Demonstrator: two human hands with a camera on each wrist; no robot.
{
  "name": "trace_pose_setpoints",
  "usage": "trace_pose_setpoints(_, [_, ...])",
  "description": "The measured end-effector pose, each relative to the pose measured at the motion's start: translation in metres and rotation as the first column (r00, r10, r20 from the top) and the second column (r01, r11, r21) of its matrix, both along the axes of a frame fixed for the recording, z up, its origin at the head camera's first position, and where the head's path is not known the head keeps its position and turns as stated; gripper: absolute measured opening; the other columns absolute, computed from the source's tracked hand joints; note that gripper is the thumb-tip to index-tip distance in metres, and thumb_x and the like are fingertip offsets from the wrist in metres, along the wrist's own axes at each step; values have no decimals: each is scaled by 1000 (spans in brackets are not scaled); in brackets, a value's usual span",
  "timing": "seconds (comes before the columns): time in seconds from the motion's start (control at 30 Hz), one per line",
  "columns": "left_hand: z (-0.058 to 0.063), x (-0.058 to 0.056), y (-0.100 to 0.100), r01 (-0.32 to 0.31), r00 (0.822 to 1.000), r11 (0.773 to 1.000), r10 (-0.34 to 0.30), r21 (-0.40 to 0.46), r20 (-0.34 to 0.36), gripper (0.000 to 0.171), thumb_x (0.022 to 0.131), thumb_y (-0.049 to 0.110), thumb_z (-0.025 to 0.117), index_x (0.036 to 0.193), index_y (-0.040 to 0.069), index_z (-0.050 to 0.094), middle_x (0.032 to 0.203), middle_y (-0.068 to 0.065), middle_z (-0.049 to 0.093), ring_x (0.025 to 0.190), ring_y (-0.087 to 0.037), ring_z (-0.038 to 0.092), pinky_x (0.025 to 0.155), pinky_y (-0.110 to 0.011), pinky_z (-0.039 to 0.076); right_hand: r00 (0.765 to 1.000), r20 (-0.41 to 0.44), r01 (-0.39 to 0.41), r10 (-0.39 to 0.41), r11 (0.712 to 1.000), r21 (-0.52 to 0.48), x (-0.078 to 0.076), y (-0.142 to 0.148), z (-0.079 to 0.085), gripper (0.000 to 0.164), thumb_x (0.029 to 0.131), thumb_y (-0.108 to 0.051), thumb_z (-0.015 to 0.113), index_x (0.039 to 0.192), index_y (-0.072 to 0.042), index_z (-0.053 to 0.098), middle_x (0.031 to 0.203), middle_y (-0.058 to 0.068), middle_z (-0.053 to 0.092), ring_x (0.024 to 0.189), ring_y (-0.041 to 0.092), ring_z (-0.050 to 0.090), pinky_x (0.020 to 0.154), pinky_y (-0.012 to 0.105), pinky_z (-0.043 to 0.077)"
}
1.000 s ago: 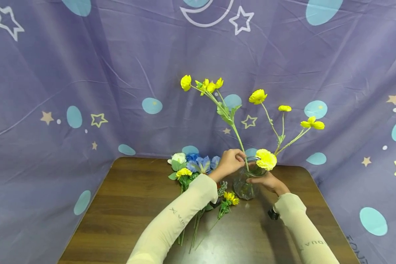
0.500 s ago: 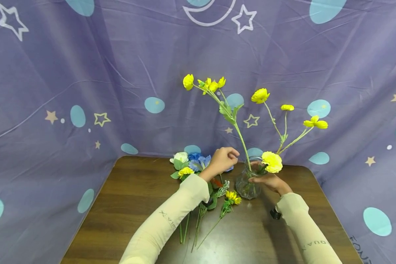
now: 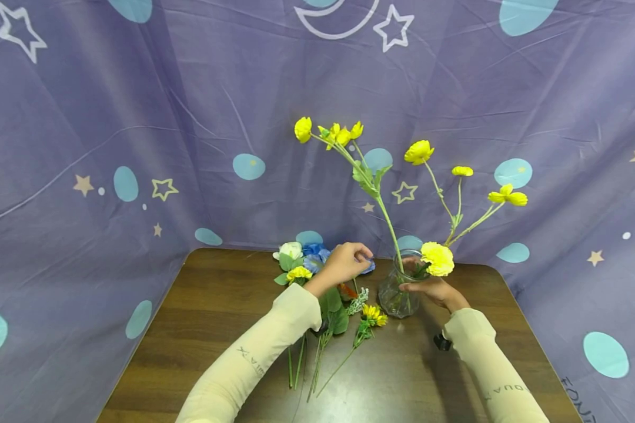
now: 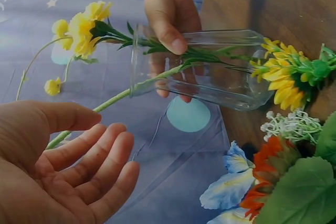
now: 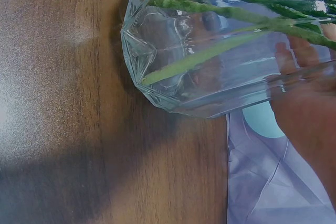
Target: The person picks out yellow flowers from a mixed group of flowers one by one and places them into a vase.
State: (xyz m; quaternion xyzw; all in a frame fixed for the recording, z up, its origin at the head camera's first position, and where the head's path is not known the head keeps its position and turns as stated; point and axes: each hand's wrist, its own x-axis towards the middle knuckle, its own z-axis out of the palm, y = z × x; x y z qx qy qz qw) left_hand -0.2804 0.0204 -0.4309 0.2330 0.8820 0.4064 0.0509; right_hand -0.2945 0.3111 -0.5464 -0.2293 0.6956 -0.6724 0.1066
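A clear glass vase [image 3: 397, 298] stands on the table, gripped around its upper body by my right hand [image 3: 433, 292]. Inside it, green stems [image 5: 210, 53] cross and reach toward the base. One tall yellow flower stem [image 3: 386, 218] leans left out of the mouth; another branching yellow stem [image 3: 455, 220] leans right. A full yellow bloom [image 3: 437, 259] hangs over the rim. My left hand [image 3: 345, 262] is held left of the vase, above the loose flowers, fingers loosely bent and holding nothing. In the left wrist view its palm [image 4: 68, 177] shows bare.
Left of the vase lie a white rose [image 3: 290, 251], blue flowers [image 3: 313, 262], a small yellow flower [image 3: 298, 274] and an orange flower [image 3: 347, 292]. A yellow sunflower-like stem [image 3: 373, 317] lies in front. Behind the wooden table [image 3: 190, 329] hangs a purple patterned cloth [image 3: 190, 117].
My left hand has let go of the tall yellow stem at the vase's mouth and moved left over the loose flowers. The right hand keeps its grip on the vase.
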Motion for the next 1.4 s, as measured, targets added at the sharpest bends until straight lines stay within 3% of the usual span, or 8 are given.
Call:
trace_pose_setpoints(0.27, [-6, 13, -9, 36, 999, 997, -33, -71, 37, 13, 97, 11, 67, 107, 9, 75, 94, -4, 73, 75, -12, 64, 68, -27, 51, 1000, -3, -10, 10, 1000, -17, 1, -1, 1, 57, 84, 22, 64, 135, 5, 44, 126, -4, 58, 111, 6, 59, 90, 26, 55])
trace_pose_setpoints(0.6, [-36, 32, -6, 58, 997, 972, -44, -229, 67, 11, 95, 17, 72, 103, 12, 76, 88, 4, 72, 74, -8, 64, 66, -26, 53, 1000, 0, 11, -11, 1000, 10, 1, -2, 1, 58, 83, 19, 68, 135, 6, 44, 126, -4, 58, 112, 6, 59, 91, 24, 53])
trace_pose_setpoints(0.73, [-47, 39, -5, 62, 997, 961, -47, -270, 62, 11, 89, 13, 73, 99, 12, 78, 92, 0, 74, 67, -9, 59, 60, -26, 50, 1000, -6, 12, -12, 1000, 9, 0, -1, 0, 59, 83, 19, 68, 135, 9, 43, 125, -1, 58, 110, 6, 60, 91, 24, 53])
trace_pose_setpoints(0.9, [-59, 48, -3, 52, 998, 945, -36, -324, 54, 12, 82, 13, 78, 94, 11, 78, 97, -3, 76, 75, -14, 65, 63, -27, 52, 1000, -14, -2, 2, 1000, -4, -1, -1, -1, 58, 83, 19, 68, 135, 8, 45, 124, 1, 60, 109, 7, 61, 91, 24, 53])
trace_pose_setpoints(1.03, [-68, 53, -1, 68, 995, 937, -37, -342, 97, 8, 82, 13, 77, 90, 11, 76, 92, 0, 74, 71, -11, 61, 62, -25, 51, 1000, -12, -10, 9, 1000, -14, -1, 0, 0, 58, 83, 19, 68, 135, 7, 46, 124, 0, 61, 110, 7, 61, 91, 24, 53])
trace_pose_setpoints(1.13, [-75, 55, 0, 79, 992, 936, -41, -344, 117, 6, 81, 9, 74, 78, 13, 70, 77, 6, 65, 61, -8, 49, 55, -23, 43, 1000, -2, -7, 7, 1000, -16, 0, 0, 1, 57, 84, 19, 68, 135, 3, 48, 125, -5, 62, 110, 7, 61, 90, 25, 54])
trace_pose_setpoints(1.27, [-81, 60, 2, 88, 991, 927, -43, -365, 127, 37, 80, 9, 74, 58, 18, 46, 56, 10, 33, 51, -7, 25, 47, -20, 25, 1000, 3, -19, 19, 999, -31, 1, 0, 1, 57, 85, 20, 66, 135, -2, 51, 128, -5, 61, 112, 7, 61, 90, 27, 56])
trace_pose_setpoints(1.4, [-84, 66, 4, 102, 989, 917, -50, -387, 142, 57, 83, 10, 75, 53, 19, 27, 53, 9, 12, 49, -7, 9, 48, -22, 12, 1000, 1, -21, 21, 999, -46, 1, 0, 1, 58, 84, 22, 66, 133, -6, 54, 129, -1, 59, 112, 8, 61, 89, 26, 56])
